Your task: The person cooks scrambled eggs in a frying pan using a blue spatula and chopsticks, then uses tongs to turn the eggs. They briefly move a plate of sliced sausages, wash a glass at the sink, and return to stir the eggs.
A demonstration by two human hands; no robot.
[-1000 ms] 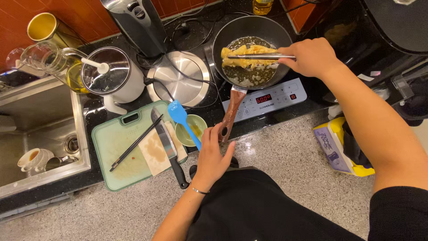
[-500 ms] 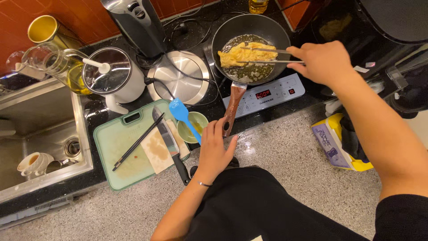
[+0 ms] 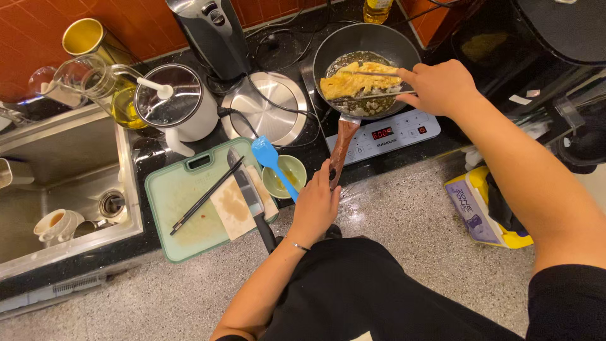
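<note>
A black frying pan [image 3: 379,39] sits on a white induction hob [image 3: 404,131] and holds a yellow omelette [image 3: 357,83]. My right hand [image 3: 442,87] grips metal chopsticks [image 3: 372,85] that pinch the omelette. My left hand [image 3: 315,205] rests at the counter edge, fingertips against the pan's brown wooden handle [image 3: 341,146], beside a small green bowl [image 3: 284,177] with a blue spatula [image 3: 270,159] in it.
A green cutting board [image 3: 183,215] carries a knife [image 3: 251,196], dark chopsticks and a stained paper. Behind stand a white pot with glass lid [image 3: 172,107], a steel lid [image 3: 268,107], a glass jug of oil [image 3: 104,88] and a kettle. The sink [image 3: 57,183] is left; a yellow box [image 3: 480,208] lies on the floor.
The right hand has shifted the chopsticks and omelette slightly within the pan. The left hand stays at the pan handle.
</note>
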